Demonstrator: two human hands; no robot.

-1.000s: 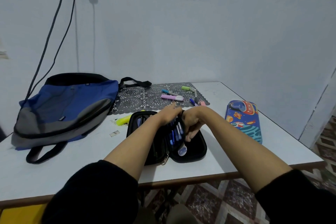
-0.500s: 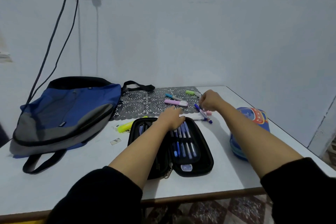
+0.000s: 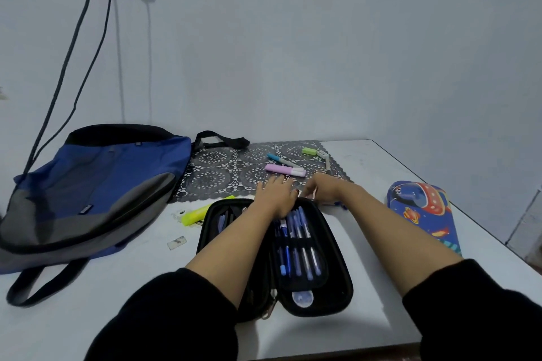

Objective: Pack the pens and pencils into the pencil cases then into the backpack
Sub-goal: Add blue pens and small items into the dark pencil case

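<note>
An open black pencil case (image 3: 340, 299) lies in front of me with several blue pens (image 3: 296, 246) held in its elastic loops. My left hand (image 3: 274, 195) rests flat on the case's far edge, fingers straight. Beside it, my right hand (image 3: 322, 189) is curled at the case's far right corner, and a blue pen tip (image 3: 341, 206) pokes out under the wrist. A purple highlighter (image 3: 284, 170), a teal pen (image 3: 278, 159) and a green highlighter (image 3: 309, 151) lie on the black lace mat (image 3: 223, 173). A yellow highlighter (image 3: 202, 212) lies left of the case. The blue and grey backpack (image 3: 96, 184) lies at the left.
A second pencil case (image 3: 422, 214) with a space print lies shut near the table's right edge. A small white pen-like item (image 3: 326, 159) sits on the mat. A small paper scrap (image 3: 177, 242) lies by the backpack. Cables (image 3: 73, 67) hang down the wall at the left.
My right hand reached out to the loose pens by the mat, closed on a blue one and came back to the case's far edge. My left hand stayed on the case, which now lies open flat.
</note>
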